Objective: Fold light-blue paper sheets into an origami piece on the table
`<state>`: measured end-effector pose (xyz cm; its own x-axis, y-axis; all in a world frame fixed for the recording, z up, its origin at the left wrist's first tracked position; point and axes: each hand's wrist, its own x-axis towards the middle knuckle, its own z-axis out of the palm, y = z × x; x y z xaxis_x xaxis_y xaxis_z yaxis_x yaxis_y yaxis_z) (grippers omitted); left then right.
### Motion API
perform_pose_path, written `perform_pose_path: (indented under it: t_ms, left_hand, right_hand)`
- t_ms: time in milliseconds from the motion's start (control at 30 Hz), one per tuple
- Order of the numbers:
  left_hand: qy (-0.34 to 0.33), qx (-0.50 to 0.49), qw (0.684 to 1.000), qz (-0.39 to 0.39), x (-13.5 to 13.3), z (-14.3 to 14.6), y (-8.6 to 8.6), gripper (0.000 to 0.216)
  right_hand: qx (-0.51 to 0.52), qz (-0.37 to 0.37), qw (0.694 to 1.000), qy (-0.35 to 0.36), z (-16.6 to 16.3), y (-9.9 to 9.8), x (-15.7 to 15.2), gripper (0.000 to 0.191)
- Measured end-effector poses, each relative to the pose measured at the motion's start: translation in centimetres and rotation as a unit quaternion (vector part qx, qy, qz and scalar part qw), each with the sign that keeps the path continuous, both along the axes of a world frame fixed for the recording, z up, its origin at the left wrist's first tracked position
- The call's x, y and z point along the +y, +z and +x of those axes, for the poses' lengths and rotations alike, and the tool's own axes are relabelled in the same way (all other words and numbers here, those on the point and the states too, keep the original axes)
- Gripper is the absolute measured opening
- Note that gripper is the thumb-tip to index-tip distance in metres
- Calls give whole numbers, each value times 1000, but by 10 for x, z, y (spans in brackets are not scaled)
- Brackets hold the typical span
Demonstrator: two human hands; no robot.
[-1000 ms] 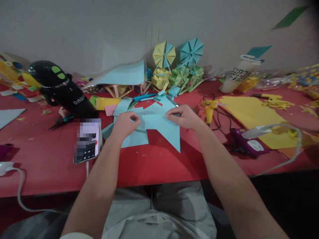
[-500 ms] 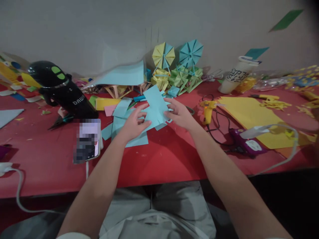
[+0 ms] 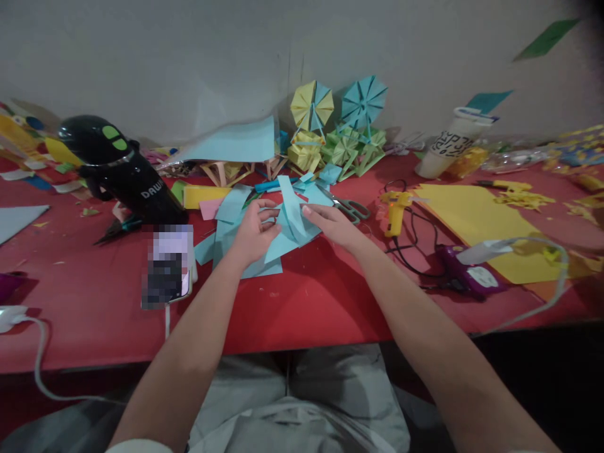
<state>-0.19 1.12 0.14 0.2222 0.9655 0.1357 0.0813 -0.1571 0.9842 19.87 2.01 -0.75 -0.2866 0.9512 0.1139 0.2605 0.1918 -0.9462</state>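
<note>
My left hand (image 3: 253, 231) and my right hand (image 3: 331, 224) both hold a light blue paper piece (image 3: 291, 221) over the red table (image 3: 292, 302). The paper is bent upward between them, with one strip standing up. My left fingers curl round its left edge, and my right thumb and fingers pinch its right side. More light blue paper scraps (image 3: 226, 234) lie flat under and to the left of my left hand.
A black glue gun stand (image 3: 123, 170) and a phone (image 3: 167, 267) are at left. Scissors (image 3: 350, 207), a yellow glue gun (image 3: 394, 211), yellow paper sheets (image 3: 476, 214) and a purple device (image 3: 469, 275) lie at right. Folded paper pinwheels (image 3: 337, 119) stand by the wall.
The blue paper lay spread flat a second ago. Both hands lifted it, turned it and folded it inward, so it is now a bent, bunched piece between them.
</note>
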Motion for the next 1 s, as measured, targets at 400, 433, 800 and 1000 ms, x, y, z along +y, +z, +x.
perform_pose_path:
  t_ms: [400,433,800,1000]
  left_hand:
    - [-25,74,995,59,2,-1,-4,42]
    - [-33,99,992,68,1,-2,-3,46]
    - [-37,253,966,45,0,-10,1,59]
    - [-51,320,944,60,-2,-10,-5,48]
  right_hand:
    - [-214,134,967,-36,-17,-2,-12,89]
    - [-208,135,968,-30,-18,-2,-12,83]
    - [8,-39,996,-75,1,5,-2,59]
    - [-1,-88,993,-72,7,1,-2,73]
